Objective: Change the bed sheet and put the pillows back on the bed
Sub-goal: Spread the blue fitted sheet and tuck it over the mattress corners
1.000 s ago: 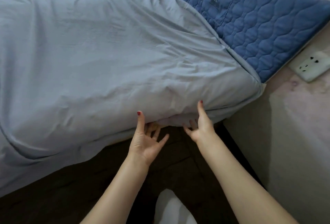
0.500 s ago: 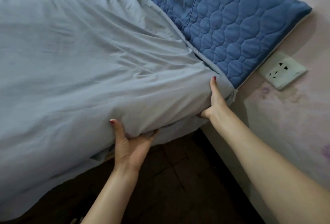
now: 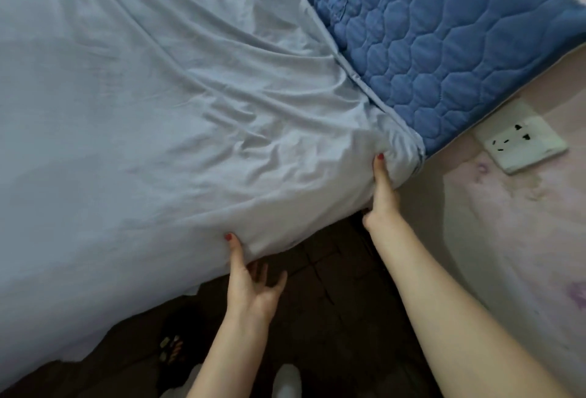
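Head view: both hands' grips (image 3: 250, 283) (image 3: 382, 194) clutch the pale sheet (image 3: 158, 112) edge over a dark floor (image 3: 333, 318) beside the pink wall (image 3: 507, 239).

Your right hand (image 3: 382, 198) has slid from the middle of the bed's near edge out to the corner at centre right, thumb pressed into bunched light blue sheet (image 3: 177, 118); your left hand (image 3: 250, 286) has shifted left along that edge; the sheet now wraps the corner more snugly.
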